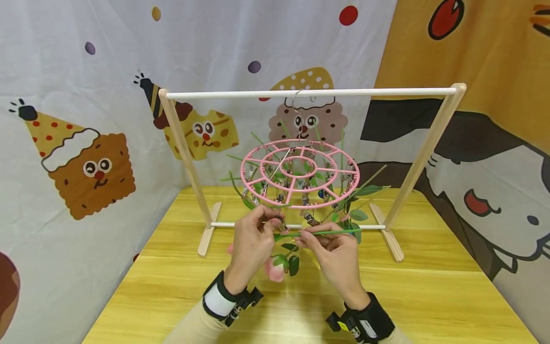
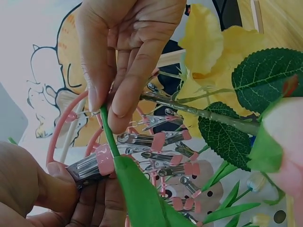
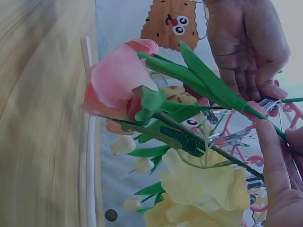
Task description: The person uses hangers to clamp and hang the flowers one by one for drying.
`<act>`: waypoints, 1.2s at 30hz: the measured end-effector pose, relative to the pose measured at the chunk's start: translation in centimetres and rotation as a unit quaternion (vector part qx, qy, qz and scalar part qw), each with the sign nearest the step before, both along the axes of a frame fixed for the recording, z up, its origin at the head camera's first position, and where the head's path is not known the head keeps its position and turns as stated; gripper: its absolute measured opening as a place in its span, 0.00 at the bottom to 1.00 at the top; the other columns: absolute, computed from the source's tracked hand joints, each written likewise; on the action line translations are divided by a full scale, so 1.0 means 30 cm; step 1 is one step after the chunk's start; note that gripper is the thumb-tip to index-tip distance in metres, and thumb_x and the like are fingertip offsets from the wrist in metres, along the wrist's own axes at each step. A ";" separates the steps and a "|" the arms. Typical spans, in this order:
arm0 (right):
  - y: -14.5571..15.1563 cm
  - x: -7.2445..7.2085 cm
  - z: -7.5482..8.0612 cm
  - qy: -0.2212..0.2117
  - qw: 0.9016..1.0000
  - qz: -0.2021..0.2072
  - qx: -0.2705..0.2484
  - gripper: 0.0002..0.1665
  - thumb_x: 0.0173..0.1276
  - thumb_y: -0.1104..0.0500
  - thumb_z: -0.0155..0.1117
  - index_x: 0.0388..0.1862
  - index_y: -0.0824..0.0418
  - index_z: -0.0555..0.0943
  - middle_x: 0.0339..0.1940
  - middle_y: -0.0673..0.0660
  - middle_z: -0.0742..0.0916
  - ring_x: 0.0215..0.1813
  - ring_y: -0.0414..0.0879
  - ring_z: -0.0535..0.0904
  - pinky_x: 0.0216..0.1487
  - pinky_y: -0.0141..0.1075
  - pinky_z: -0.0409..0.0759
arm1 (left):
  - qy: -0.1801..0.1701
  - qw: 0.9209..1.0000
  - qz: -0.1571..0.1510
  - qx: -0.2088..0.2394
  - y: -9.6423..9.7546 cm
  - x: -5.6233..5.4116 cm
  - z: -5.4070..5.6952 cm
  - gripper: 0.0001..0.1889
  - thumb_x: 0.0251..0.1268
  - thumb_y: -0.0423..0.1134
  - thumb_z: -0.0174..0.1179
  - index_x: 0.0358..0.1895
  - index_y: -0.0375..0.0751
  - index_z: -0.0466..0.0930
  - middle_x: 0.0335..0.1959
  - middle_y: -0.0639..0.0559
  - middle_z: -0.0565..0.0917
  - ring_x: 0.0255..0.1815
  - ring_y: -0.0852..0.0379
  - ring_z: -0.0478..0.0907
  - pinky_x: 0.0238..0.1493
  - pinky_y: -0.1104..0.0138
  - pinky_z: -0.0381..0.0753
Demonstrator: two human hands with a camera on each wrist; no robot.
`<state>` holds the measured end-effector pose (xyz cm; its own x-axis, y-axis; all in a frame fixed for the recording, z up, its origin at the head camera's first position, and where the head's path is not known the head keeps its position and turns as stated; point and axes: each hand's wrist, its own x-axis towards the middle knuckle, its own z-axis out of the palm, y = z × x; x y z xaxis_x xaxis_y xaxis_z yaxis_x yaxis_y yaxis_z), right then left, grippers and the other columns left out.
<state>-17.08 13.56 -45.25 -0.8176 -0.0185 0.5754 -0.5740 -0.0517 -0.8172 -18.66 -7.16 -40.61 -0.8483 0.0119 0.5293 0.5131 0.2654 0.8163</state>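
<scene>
A round pink clip hanger hangs by a hook from the rack, with several metal clips holding artificial flowers head down. My left hand pinches one clip, a metal one with pink tips, at its front edge. My right hand pinches a thin green flower stem between thumb and fingertips, its long leaf toward the left. In the left wrist view the clip's pink tips sit right at this stem. A pink rose hangs close below my hands. The held flower's bloom is mostly hidden.
The rack has a white top bar and wooden posts on a wooden table. Yellow flowers and white tulips hang beyond the rose. A printed curtain stands close behind.
</scene>
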 end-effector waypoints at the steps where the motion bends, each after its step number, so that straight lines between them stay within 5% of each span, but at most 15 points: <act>1: 0.001 -0.001 0.001 0.003 1.000 0.001 0.000 0.08 0.82 0.73 0.73 0.55 0.74 0.89 0.47 0.64 0.96 0.44 0.49 1.00 0.50 0.46 0.99 | 0.000 1.000 0.001 0.001 0.000 -0.001 -0.001 0.11 0.79 0.19 0.64 0.44 0.38 0.91 0.45 0.42 0.98 0.41 0.48 0.97 0.37 0.69 0.94; 9: -0.001 0.004 0.012 -0.006 1.000 -0.005 0.002 0.07 0.81 0.73 0.74 0.55 0.72 0.90 0.49 0.57 0.94 0.46 0.49 1.00 0.50 0.46 0.99 | -0.010 1.000 -0.002 0.011 0.001 -0.001 0.002 0.12 0.78 0.18 0.64 0.43 0.38 0.91 0.44 0.43 0.98 0.43 0.47 0.97 0.38 0.71 0.92; 18: -0.005 0.004 0.018 0.008 0.999 -0.027 0.020 0.06 0.81 0.72 0.75 0.53 0.70 0.92 0.46 0.60 0.96 0.42 0.50 1.00 0.37 0.29 0.92 | -0.014 1.000 -0.005 0.009 0.008 0.001 0.002 0.11 0.81 0.20 0.64 0.43 0.38 0.91 0.44 0.43 0.99 0.44 0.47 0.97 0.39 0.73 0.89; 28: -0.008 0.005 0.014 0.008 0.997 -0.067 0.029 0.08 0.79 0.71 0.78 0.52 0.65 0.94 0.45 0.58 0.97 0.42 0.45 0.99 0.47 0.39 0.99 | -0.030 0.999 -0.031 0.013 0.014 0.006 -0.004 0.09 0.84 0.23 0.65 0.48 0.39 0.92 0.48 0.42 0.98 0.45 0.49 0.96 0.44 0.71 0.92; 36: 0.012 0.009 0.005 0.028 0.998 -0.051 0.030 0.16 0.77 0.76 0.76 0.61 0.71 0.91 0.48 0.66 0.98 0.46 0.49 0.99 0.48 0.41 0.99 | -0.040 0.997 -0.069 0.013 0.000 0.013 -0.014 0.08 0.86 0.33 0.69 0.59 0.37 0.92 0.59 0.40 0.96 0.54 0.45 0.96 0.55 0.70 0.95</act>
